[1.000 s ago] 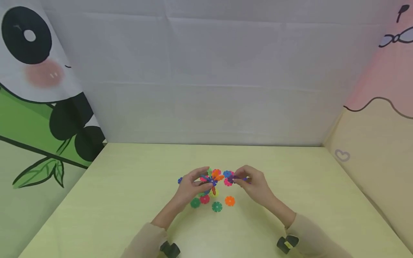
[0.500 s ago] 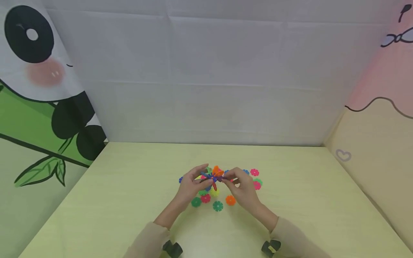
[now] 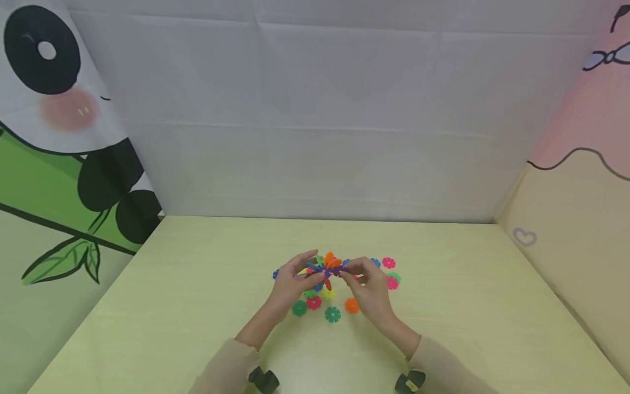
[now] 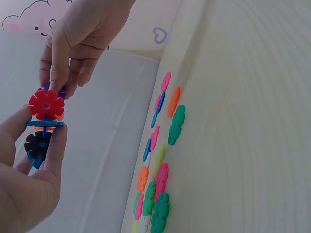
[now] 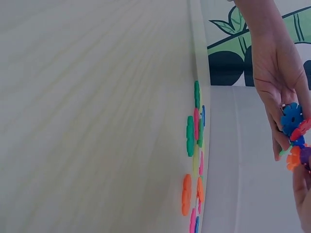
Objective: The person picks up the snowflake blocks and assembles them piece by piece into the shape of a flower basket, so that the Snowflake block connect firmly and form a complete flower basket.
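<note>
My left hand (image 3: 286, 285) grips a cluster of interlocked plastic snowflake discs above the table, fingers and thumb at its blue disc (image 4: 48, 124). A red disc (image 4: 46, 105) and a black disc (image 4: 37, 145) stick out of that cluster in the left wrist view, and an orange disc (image 3: 331, 259) rises from its top in the head view. On the cluster's right side my right hand (image 3: 372, 289) pinches a purple disc (image 3: 337, 270) between thumb and fingers, right up against the other pieces. Fingers hide part of the purple disc.
Loose snowflake discs lie on the pale table (image 3: 197, 306) under and around the hands. Nearest are a green disc (image 3: 332, 314) and an orange disc (image 3: 351, 305); pink discs (image 3: 389, 263) lie to the right. A white backdrop (image 3: 315, 120) stands behind.
My right hand has moved left, bringing the purple disc to the cluster, and uncovered loose discs on the right. In the last half second both hands barely shift.
</note>
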